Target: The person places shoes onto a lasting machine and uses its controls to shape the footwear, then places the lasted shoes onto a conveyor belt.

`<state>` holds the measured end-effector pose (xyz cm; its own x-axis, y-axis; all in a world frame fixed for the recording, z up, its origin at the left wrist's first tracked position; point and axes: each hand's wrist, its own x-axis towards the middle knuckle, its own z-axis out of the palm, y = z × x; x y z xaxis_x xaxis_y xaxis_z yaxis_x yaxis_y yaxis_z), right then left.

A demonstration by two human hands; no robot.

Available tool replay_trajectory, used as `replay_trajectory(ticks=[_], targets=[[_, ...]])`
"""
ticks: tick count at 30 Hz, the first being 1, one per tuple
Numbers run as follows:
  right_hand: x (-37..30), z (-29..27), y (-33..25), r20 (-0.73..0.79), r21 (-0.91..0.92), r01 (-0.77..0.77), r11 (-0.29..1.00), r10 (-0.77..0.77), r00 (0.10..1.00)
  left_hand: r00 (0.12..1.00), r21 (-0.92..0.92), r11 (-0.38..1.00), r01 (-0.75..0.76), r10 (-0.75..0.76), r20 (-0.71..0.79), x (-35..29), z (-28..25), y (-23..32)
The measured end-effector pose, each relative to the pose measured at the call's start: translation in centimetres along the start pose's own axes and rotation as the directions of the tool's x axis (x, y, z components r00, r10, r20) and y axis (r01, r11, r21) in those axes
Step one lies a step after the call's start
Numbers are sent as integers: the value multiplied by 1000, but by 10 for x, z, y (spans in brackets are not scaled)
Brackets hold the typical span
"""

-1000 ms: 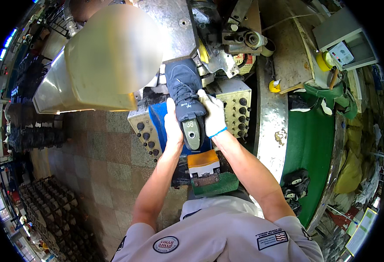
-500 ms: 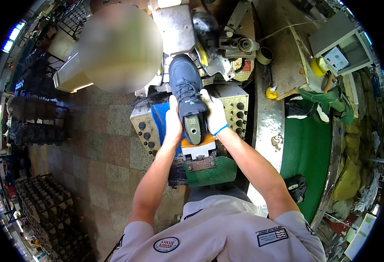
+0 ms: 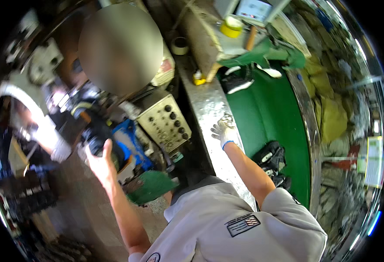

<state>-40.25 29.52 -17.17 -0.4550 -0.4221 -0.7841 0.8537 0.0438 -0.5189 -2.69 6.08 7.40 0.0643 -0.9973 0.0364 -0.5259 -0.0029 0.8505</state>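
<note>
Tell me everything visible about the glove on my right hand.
The white glove on your right hand looks knitted, with greyed fingers and a blue cuff edge. Its fingers spread leftward and hold nothing visible. It shows against the metal ledge beside the green belt; whether it touches the ledge is unclear.

Yellow roll point(image 3: 231, 29) on the bench point(image 3: 239, 45), orange-brown handle point(image 3: 251, 38) just beside it, green cloth point(image 3: 268, 53) draped near both. White panel point(image 3: 254, 9) above. Small yellow bottle point(image 3: 198, 79) by bench's lower corner. Olive sacks point(image 3: 333, 115) piled right, yellow-framed board point(image 3: 374, 162) near right rim. Dark rack point(image 3: 29, 192) lower left, blurry.
</note>
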Motion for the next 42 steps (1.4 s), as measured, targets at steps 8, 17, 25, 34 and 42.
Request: replay_trajectory(ticks=[8, 17, 25, 34, 42], targets=[[184, -130, -107, -80, 401, -41, 915, 79, 994, 988, 193, 974, -122, 137, -67, 21, 12, -24], [310, -65, -239, -575, -761, -186, 621, -514, 636, 990, 265, 962, -66, 97, -107, 12, 26, -4], [303, -38, -227, -732, -616, -54, 786, -546, 408, 971, 223, 968, 111, -58, -231, -2, 53, 26], [95, -50, -171, 387, 311, 61, 948, -185, 904, 979, 78, 996, 42, -25, -205, 8, 37, 7], [-132, 73, -28, 597, 177, -276, 945, 120, 793, 997, 8, 998, 69, -69, 17, 23, -6, -33]])
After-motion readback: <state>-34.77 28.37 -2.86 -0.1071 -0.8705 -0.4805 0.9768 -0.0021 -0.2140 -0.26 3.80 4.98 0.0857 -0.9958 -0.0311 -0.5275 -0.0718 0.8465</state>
